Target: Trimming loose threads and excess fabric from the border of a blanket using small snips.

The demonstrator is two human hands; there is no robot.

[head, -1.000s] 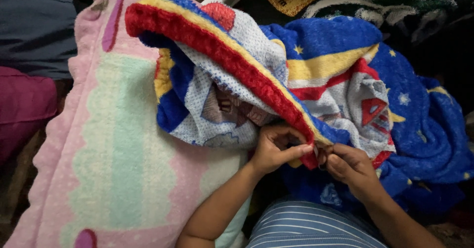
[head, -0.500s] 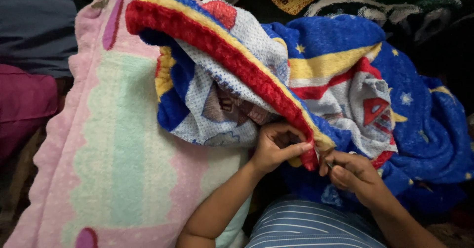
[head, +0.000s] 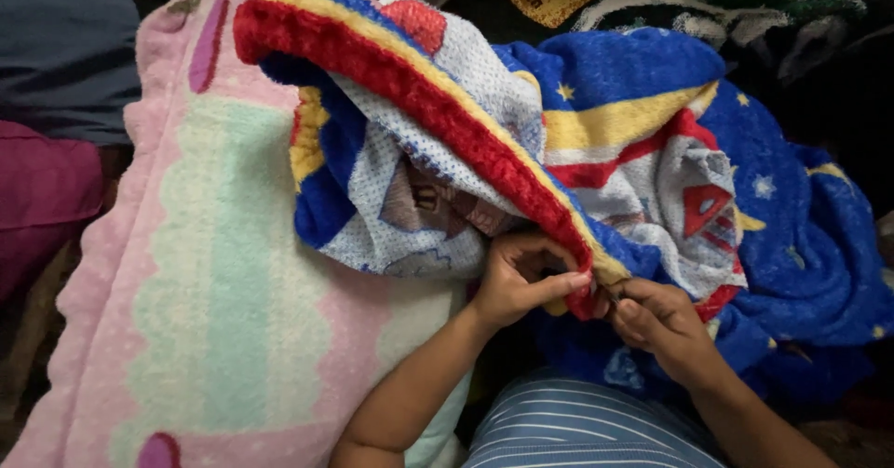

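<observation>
Left hand (head: 515,280): lower centre, fingers curled shut, pinching the blanket's red border (head: 438,105).
Right hand (head: 663,319): just beside it, closed on the same edge.
Blue starred blanket (head: 652,151): heaped upper right.
Pink blanket (head: 214,291): left, beneath.

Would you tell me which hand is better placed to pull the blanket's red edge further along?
Probably the left hand: its thumb already pinches the red edge of the blanket, while the right hand grips only the very end beside it.
</observation>
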